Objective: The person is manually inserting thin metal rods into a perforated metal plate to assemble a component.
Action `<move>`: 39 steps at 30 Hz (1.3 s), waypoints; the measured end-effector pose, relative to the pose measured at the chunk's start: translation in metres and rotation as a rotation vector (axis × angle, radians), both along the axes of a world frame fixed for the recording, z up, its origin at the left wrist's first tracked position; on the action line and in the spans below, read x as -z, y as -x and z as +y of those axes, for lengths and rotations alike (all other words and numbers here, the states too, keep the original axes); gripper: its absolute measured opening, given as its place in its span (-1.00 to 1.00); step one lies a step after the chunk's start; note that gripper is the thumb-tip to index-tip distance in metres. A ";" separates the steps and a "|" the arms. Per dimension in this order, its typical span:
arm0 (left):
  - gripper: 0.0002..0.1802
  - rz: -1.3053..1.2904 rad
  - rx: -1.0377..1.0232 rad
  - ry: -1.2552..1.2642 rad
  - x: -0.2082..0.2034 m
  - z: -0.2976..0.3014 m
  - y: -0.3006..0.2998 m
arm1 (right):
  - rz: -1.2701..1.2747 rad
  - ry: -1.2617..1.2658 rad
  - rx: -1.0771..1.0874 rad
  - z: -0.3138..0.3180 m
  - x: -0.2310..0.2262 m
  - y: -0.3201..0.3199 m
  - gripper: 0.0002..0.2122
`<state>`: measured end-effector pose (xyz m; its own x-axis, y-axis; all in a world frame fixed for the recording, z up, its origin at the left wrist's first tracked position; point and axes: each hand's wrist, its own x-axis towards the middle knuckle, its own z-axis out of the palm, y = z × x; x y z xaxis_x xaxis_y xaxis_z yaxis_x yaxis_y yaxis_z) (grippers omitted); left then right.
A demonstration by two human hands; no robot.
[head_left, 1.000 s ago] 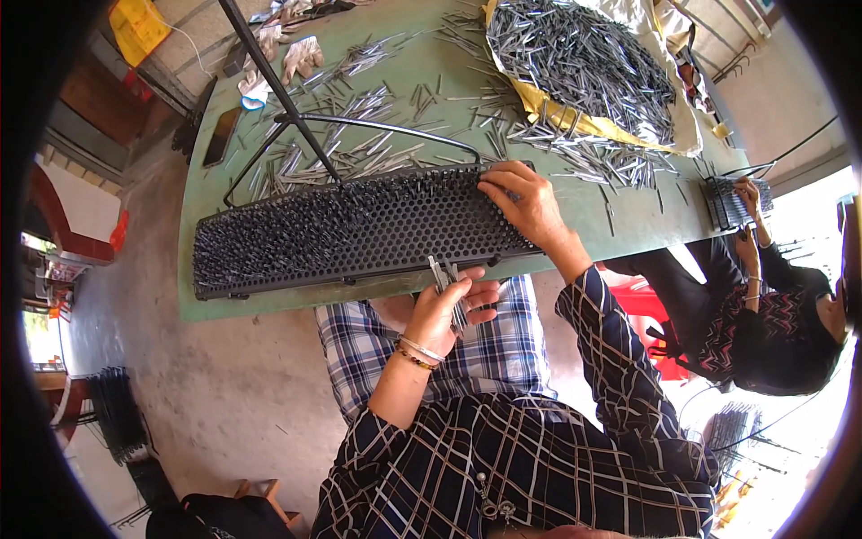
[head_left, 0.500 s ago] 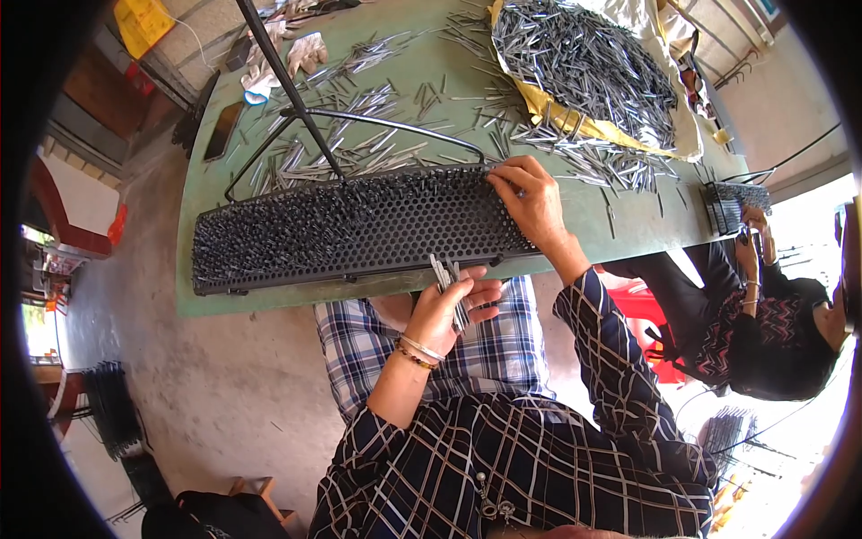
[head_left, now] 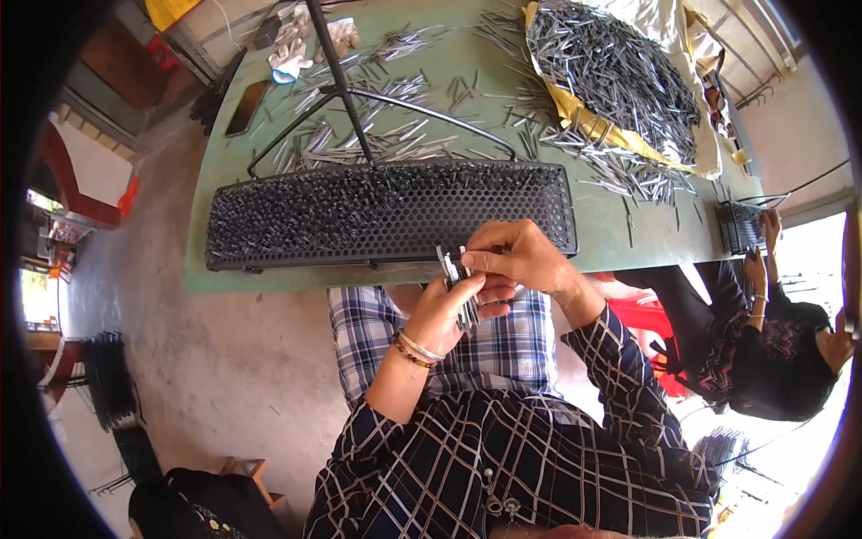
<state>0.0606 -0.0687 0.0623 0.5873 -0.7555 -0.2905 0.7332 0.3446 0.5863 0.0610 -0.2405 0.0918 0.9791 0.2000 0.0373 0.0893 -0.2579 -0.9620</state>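
My left hand [head_left: 440, 314], palm turned up, holds a small bundle of thin grey metal strips [head_left: 464, 313] just in front of the table edge. Over the bundle's upper end, my right hand [head_left: 528, 259] is closed, its thumb and forefinger pinching the tip of one strip. Beyond both hands lies a long black perforated metal panel [head_left: 494, 214] with a frame of rods. Short dark strip ends stand densely in its holes at the left and along the far edge. Many holes at the near right show bare. My right hand covers part of the panel's near edge.
Loose strips [head_left: 404, 135] lie scattered over the green table [head_left: 611, 247]. A yellow-edged sack [head_left: 620, 85] heaped with strips stands at the far right. Gloves [head_left: 289, 59] and a phone [head_left: 248, 108] lie far left. Another person [head_left: 777, 350] works at the right with a smaller rack [head_left: 743, 226].
My right hand has come from the panel's far right part back to the bundle in my left hand. The whole view has shifted slightly; my left hand keeps its hold.
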 end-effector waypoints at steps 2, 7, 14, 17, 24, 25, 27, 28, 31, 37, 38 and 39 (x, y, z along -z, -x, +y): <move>-0.66 0.023 -0.016 -0.045 0.001 0.005 0.000 | 0.171 -0.098 0.070 0.004 0.002 -0.002 -0.82; -0.64 0.008 -0.127 -0.134 0.013 0.015 0.000 | 0.265 -0.184 0.165 0.013 -0.007 -0.011 -0.82; -0.61 -0.051 -0.142 -0.151 0.023 0.022 0.000 | -0.036 -0.066 0.307 0.023 -0.004 -0.050 -0.80; -0.63 -0.032 -0.105 -0.154 0.017 0.021 0.002 | -0.146 0.015 0.314 0.026 -0.003 -0.070 -0.81; -0.64 0.038 -0.137 -0.165 0.019 0.021 0.003 | -0.338 0.271 0.213 0.033 -0.004 -0.088 -0.82; -0.64 0.040 -0.137 -0.165 0.021 0.022 0.002 | -0.293 0.253 0.211 0.032 -0.001 -0.089 -0.82; -0.63 0.057 -0.135 -0.090 0.026 0.022 0.001 | -0.247 0.237 0.212 0.032 0.004 -0.089 -0.82; -0.63 0.058 -0.133 -0.090 0.027 0.023 0.000 | -0.207 0.163 0.255 0.034 0.007 -0.088 -0.82; -0.64 0.086 -0.084 -0.031 0.028 0.023 -0.002 | -0.150 0.056 0.316 0.034 0.021 -0.091 -0.82; -0.63 0.096 -0.043 -0.023 0.025 0.022 -0.002 | -0.116 0.035 0.358 0.036 0.019 -0.089 -0.79; -0.63 0.080 -0.043 -0.023 0.026 0.023 -0.002 | -0.101 -0.003 0.354 0.038 0.019 -0.090 -0.78; -0.62 0.064 -0.042 -0.023 0.025 0.024 -0.002 | -0.100 -0.004 0.352 0.040 0.019 -0.089 -0.78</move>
<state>0.0623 -0.0451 0.0371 0.5979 -0.7235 -0.3452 0.7547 0.3628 0.5466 0.1501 -0.2004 0.0730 0.9795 -0.1487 0.1362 0.0893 -0.2858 -0.9541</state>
